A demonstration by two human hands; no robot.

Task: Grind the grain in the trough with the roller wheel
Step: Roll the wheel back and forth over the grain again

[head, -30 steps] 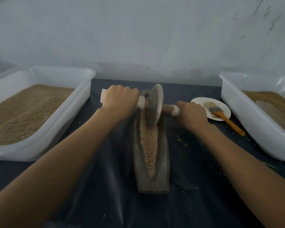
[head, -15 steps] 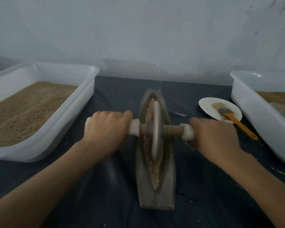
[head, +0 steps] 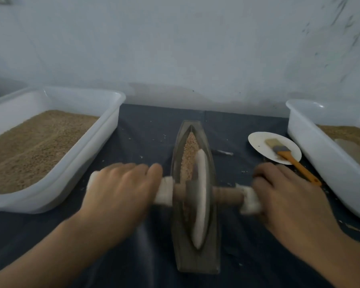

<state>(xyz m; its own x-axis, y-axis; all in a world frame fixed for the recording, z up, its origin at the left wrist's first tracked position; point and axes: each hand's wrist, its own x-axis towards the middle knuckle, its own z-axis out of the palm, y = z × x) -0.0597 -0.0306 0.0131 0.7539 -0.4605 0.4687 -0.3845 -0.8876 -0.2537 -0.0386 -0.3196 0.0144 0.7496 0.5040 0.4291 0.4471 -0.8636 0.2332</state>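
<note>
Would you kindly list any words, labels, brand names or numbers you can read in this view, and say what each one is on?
None: no readable text shows anywhere.
Long wooden boat-shaped trough: plain, no marking.
Pale stone roller wheel: blurred by motion, no lettering seen.
White plastic tub on the left and white plastic tub on the right: unlabelled.
Orange-handled brush on the round white plate: no brand visible.
</note>
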